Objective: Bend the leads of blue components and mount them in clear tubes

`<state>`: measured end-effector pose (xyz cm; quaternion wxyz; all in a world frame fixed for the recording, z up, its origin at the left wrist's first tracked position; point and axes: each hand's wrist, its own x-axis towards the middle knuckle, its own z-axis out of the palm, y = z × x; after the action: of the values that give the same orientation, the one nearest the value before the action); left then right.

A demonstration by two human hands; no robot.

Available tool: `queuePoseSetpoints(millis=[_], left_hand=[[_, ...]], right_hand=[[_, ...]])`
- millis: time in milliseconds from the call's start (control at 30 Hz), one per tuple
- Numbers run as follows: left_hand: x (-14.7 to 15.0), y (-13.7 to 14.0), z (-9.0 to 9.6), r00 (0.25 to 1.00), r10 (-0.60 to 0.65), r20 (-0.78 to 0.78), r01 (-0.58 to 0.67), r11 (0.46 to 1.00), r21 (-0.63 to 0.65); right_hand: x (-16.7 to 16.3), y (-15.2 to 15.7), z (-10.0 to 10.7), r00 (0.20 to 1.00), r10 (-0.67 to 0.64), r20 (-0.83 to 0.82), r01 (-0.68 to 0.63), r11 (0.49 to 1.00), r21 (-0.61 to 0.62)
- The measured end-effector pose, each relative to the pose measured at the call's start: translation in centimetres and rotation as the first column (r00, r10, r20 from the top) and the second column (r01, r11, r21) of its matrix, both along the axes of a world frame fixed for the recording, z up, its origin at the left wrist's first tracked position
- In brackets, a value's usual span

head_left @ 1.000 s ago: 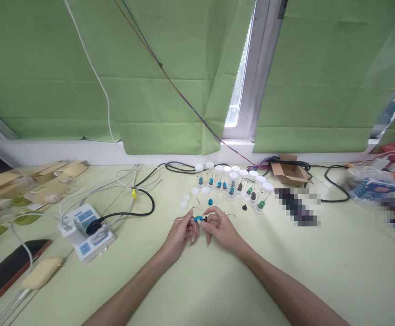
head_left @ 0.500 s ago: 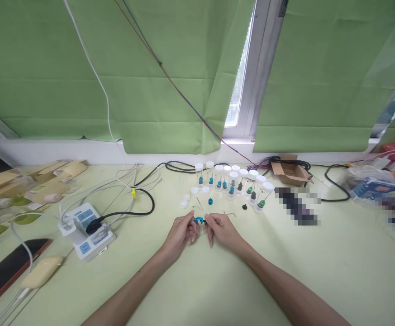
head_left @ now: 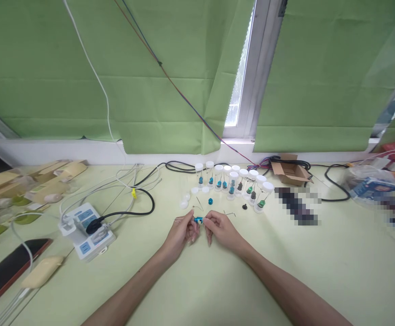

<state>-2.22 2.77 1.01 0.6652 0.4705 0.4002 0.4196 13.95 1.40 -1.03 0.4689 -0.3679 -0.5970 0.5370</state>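
Between the thumb and fingers of my left hand (head_left: 183,230) is a small shiny blue metal part (head_left: 198,220), held just above the table. My right hand (head_left: 221,227) is closed in a pinch at the right end of that part; its fingertips cover whatever lies there. Beyond the hands sits a round blue piece (head_left: 210,201), with thin wire-like metal pieces (head_left: 199,206) to its left. An L-shaped hex key (head_left: 230,213) lies just past my right hand. Farther right is a small black knob-like piece (head_left: 245,207).
Several clear white-capped vials (head_left: 231,185) with blue, green or brown pieces stand at the back. Loose white caps (head_left: 183,204) lie left of them. A power strip (head_left: 88,228) with cables is at left, a phone (head_left: 14,271) near the left edge, and an open cardboard box (head_left: 290,171) at back right.
My right hand has shifted very slightly left against the end of the blue part, and the dark bit at its fingertips shows less. My left hand stays in place.
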Motion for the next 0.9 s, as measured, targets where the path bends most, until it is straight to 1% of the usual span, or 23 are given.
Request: queuePoseSetpoints(millis=[67,167,267,367,433,700,767,900], left_hand=[[0.04,-0.05,0.06,1.000,-0.007,0.002,0.007,1.000,0.001],[0.06,-0.11,0.18,1.000,-0.012,-0.004,0.012,1.000,-0.001],[0.09,-0.12,0.31,1.000,-0.001,-0.001,0.001,1.000,-0.010],[0.11,-0.11,0.38,1.000,0.007,0.006,-0.007,1.000,-0.015],[0.12,-0.11,0.39,1.000,0.006,0.003,-0.006,1.000,-0.010],[0.10,-0.10,0.23,1.000,0.000,-0.007,0.000,1.000,0.002],[0.09,-0.08,0.21,1.000,-0.009,-0.011,0.009,1.000,0.004],[0.12,-0.11,0.34,1.000,-0.012,-0.019,0.012,1.000,0.000]], right_hand=[[-0.02,0.02,0.03,0.999,-0.010,0.044,0.010,1.000,0.010],[-0.07,0.07,-0.04,0.997,-0.029,0.071,0.030,1.000,-0.010],[-0.12,0.11,-0.15,0.999,-0.034,0.029,0.035,0.999,-0.029],[-0.11,0.13,-0.24,0.998,-0.036,-0.044,0.035,0.999,-0.022],[-0.10,0.13,-0.25,0.998,-0.034,-0.059,0.033,0.999,-0.008],[0.03,0.03,0.04,0.998,-0.015,0.063,0.012,0.999,0.046],[0.05,0.01,0.04,0.996,-0.018,0.086,0.015,0.999,0.037],[0.00,0.01,-0.13,0.994,-0.034,0.101,0.036,0.999,-0.020]])
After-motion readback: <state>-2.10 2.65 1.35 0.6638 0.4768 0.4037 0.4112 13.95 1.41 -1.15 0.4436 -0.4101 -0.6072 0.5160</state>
